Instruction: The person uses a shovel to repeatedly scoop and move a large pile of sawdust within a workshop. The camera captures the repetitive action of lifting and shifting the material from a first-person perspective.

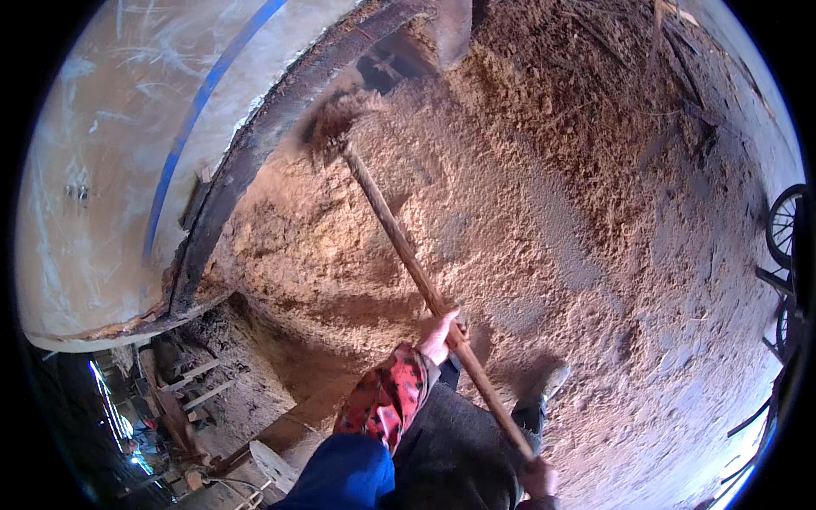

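Shovel (408, 255), long worn wooden handle, blade loaded with sawdust (544, 212) up at 11 o'clock. Left hand (439, 334) grip closed mid-handle, right hand (541, 478) grip closed round the end.

Both hands (439, 333) clenched, L ahead.

We wear a red sleeve (387, 398) patterned with dark spots over a blue upper sleeve (340, 472), dark grey trousers (455, 455) and a pale shoe (557, 379).
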`<state>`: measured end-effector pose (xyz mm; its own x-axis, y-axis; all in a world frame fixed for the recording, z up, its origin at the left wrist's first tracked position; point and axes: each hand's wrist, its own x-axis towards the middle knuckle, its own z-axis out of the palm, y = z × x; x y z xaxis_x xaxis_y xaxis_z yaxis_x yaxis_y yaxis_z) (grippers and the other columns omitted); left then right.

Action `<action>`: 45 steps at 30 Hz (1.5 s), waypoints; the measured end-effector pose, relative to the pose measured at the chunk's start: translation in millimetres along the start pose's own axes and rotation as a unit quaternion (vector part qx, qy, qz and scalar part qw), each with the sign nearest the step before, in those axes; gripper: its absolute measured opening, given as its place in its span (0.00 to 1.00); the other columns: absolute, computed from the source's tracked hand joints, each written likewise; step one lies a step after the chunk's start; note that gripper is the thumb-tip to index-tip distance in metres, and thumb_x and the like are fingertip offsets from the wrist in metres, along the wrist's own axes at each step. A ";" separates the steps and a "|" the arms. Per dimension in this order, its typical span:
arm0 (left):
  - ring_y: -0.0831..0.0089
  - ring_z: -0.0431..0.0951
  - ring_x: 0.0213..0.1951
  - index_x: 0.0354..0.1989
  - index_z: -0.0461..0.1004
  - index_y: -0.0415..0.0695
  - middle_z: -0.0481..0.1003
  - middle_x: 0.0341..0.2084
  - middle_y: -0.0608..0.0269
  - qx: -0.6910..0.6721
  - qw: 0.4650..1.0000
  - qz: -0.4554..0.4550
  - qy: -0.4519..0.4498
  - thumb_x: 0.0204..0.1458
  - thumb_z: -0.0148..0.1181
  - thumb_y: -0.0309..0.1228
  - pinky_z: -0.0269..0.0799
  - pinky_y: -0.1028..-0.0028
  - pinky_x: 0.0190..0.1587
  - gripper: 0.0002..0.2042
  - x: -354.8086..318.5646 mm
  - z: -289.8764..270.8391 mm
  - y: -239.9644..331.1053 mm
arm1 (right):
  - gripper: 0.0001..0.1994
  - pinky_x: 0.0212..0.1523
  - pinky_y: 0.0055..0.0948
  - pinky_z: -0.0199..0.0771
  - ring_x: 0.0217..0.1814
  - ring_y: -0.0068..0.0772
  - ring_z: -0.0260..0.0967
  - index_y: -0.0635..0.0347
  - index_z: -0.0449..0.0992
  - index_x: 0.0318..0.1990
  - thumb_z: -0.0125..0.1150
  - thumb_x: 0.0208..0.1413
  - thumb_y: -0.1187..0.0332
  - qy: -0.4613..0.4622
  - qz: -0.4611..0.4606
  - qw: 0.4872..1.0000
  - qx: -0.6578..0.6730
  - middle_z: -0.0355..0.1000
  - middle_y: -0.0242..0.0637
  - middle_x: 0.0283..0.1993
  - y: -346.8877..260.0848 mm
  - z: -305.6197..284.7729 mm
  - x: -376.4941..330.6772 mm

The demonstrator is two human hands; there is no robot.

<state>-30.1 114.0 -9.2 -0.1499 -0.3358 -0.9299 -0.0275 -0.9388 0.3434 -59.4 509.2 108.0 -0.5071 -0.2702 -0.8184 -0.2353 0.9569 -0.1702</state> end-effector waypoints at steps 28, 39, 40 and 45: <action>0.80 0.58 0.16 0.33 0.68 0.41 0.58 0.14 0.75 -0.207 0.964 -0.029 -0.166 0.52 0.53 0.33 0.59 0.76 0.23 0.08 -73.5 -38.8 -3.9 | 0.14 0.31 0.38 0.67 0.30 0.36 0.67 0.64 0.71 0.32 0.61 0.44 0.61 -0.232 -0.024 0.949 0.212 0.69 0.46 0.28 -5.0 -97.4 -75.0; 0.79 0.64 0.16 0.21 0.62 0.48 0.61 0.14 0.71 -0.283 0.941 -0.134 -0.129 0.49 0.54 0.28 0.63 0.75 0.20 0.08 -116.6 51.6 -139.9 | 0.11 0.24 0.34 0.69 0.24 0.37 0.69 0.61 0.75 0.33 0.60 0.45 0.63 -0.049 0.113 0.982 0.146 0.71 0.41 0.23 87.1 -231.5 -168.2; 0.79 0.64 0.16 0.21 0.62 0.49 0.61 0.13 0.71 -0.306 0.932 -0.152 -0.123 0.48 0.55 0.28 0.63 0.74 0.20 0.09 -130.5 74.7 -151.4 | 0.11 0.24 0.36 0.69 0.24 0.41 0.70 0.60 0.75 0.32 0.57 0.47 0.62 -0.020 0.130 0.984 0.120 0.71 0.43 0.22 103.0 -261.1 -174.3; 0.77 0.61 0.17 0.18 0.59 0.49 0.58 0.12 0.71 -0.378 0.881 -0.238 -0.158 0.45 0.54 0.26 0.63 0.73 0.24 0.10 -194.8 162.3 -172.2 | 0.10 0.24 0.35 0.68 0.22 0.37 0.69 0.58 0.77 0.32 0.58 0.47 0.61 0.019 0.115 0.992 -0.050 0.72 0.39 0.22 133.1 -392.3 -208.1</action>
<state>-156.5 353.6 134.2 -0.5702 0.0350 -0.8208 0.4868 -0.7904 -0.3719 -310.4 651.1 470.9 -0.5877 -0.0525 -0.8073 -0.1898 0.9790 0.0745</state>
